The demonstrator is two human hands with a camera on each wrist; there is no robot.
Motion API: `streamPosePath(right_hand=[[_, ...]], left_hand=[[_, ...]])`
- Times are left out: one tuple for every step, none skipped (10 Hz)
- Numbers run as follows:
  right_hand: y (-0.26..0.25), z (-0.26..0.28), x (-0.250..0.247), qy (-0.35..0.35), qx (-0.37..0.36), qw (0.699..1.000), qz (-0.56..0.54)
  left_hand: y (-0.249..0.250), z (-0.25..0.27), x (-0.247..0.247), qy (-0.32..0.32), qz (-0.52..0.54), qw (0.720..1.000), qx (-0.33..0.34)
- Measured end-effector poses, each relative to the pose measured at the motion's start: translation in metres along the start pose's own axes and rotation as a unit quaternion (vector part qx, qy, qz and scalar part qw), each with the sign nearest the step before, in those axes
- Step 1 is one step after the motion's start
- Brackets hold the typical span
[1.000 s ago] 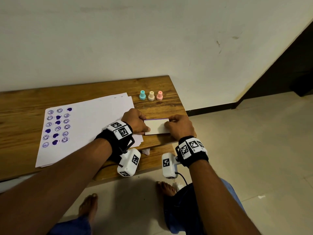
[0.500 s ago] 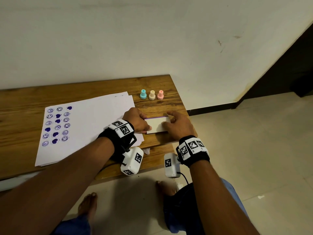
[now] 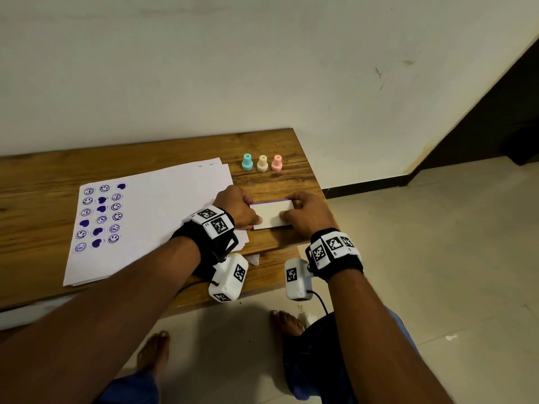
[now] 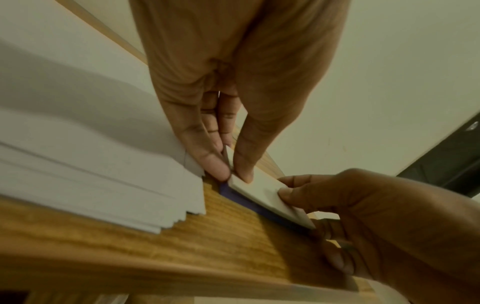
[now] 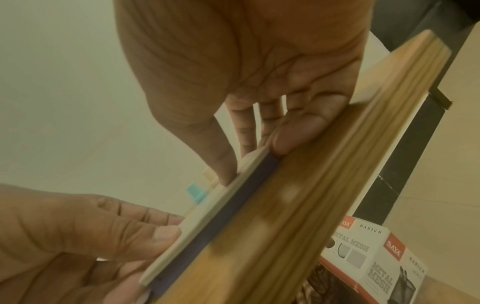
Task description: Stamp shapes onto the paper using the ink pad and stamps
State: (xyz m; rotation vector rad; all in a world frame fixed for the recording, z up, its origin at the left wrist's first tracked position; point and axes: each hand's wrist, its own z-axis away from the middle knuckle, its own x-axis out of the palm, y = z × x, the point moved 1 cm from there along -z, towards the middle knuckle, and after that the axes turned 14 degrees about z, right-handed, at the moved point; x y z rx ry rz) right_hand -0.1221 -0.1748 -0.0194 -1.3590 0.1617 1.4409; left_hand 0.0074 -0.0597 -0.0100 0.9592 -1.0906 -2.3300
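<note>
The ink pad [image 3: 272, 217], a flat white lid on a purple base, lies on the wooden table [image 3: 43, 228] near its right end. My left hand [image 3: 253, 212] pinches its left end between thumb and fingers [image 4: 215, 164]. My right hand [image 3: 288, 207] grips its right end, thumb on the lid [image 4: 265, 195]. The purple base [image 5: 228, 207] shows under the lid's edge. Three stamps stand in a row behind: blue [image 3: 247, 162], cream [image 3: 262, 163] and pink [image 3: 276, 163]. The paper [image 3: 166, 211] lies to the left, with purple smileys and hearts [image 3: 100, 217] stamped on it.
The paper is the top sheet of a stack [image 4: 103, 174] whose corner lies beside my left fingers. The table's right edge [image 3: 316, 182] is close to my right hand. A printed box [image 5: 376, 257] sits on the floor below. My bare feet [image 3: 287, 322] are under the front edge.
Both hands have stayed on the ink pad. The fingers of my right hand have shifted along its far right edge and lid. The pad has barely moved.
</note>
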Motion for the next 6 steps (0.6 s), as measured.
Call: streamPosePath(right_hand=[[0.001,-0.002,0.002,-0.002,0.004,1.0,-0.011],[0.004,-0.004,0.003,-0.004,0.005,1.0,-0.023],[0.005,-0.006,0.004,-0.001,-0.007,1.0,-0.021],[0.004,-0.006,0.003,0.004,-0.004,0.999,-0.041],[0.007,-0.001,-0.002,0.024,0.006,0.997,-0.069],[0.008,0.01,-0.01,0.061,0.015,0.996,-0.059]], left_hand=[[-0.001,0.0,0.001,0.005,-0.017,1.0,0.014],[-0.002,0.0,0.001,0.002,-0.005,1.0,0.01],[-0.006,0.0,0.001,-0.001,-0.004,1.0,0.018],[-0.006,0.004,-0.003,0.012,0.01,0.999,0.03],[-0.003,0.016,-0.012,0.022,0.007,0.999,0.039],[-0.001,0.033,-0.029,0.021,-0.037,0.996,0.082]])
